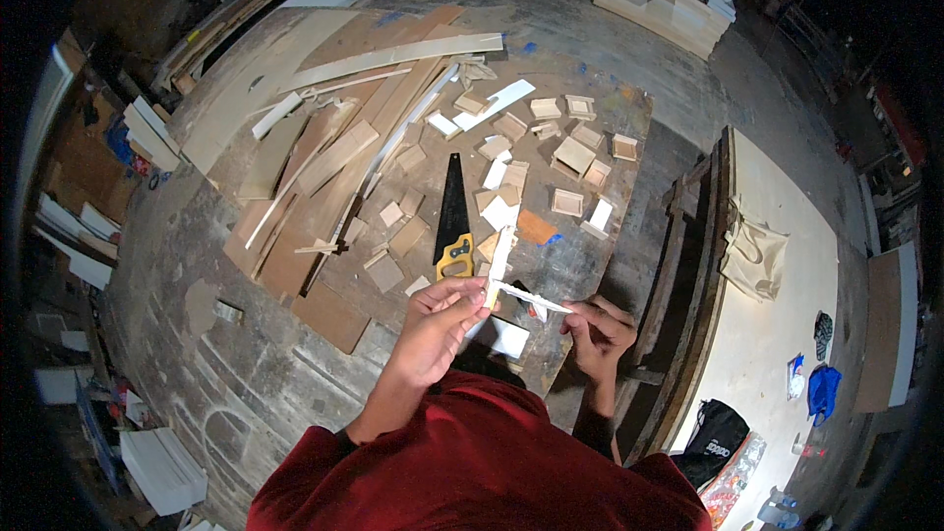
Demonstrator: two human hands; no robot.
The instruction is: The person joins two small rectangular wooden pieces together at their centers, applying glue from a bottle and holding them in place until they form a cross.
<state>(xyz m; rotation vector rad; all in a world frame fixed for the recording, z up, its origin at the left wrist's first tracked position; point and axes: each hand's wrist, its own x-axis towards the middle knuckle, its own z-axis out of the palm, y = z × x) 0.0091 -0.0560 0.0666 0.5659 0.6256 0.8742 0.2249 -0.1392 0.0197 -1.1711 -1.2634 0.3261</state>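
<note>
My left hand (438, 323) pinches a narrow pale piece (501, 254) with a ragged white face, held upright between thumb and fingers. My right hand (601, 330) is closed on one end of a thin white strip (532, 298) with a rough edge. The strip's other end meets the pale piece beside my left fingertips; whether the two are joined I cannot tell. Just beyond my left hand lies a handsaw (453, 221) with a black blade and a yellow-and-black handle. A white board piece (500, 336) lies below the strip, partly behind my hands.
Several small wooden blocks and frames (567, 202) are scattered over the brown work board (590, 270). Long planks (339, 157) are piled to the left. At the right stands a pale-topped table (752, 344) with a cloth bag (755, 258) and black bag (715, 441). Stacked boards (664, 0) stand far right.
</note>
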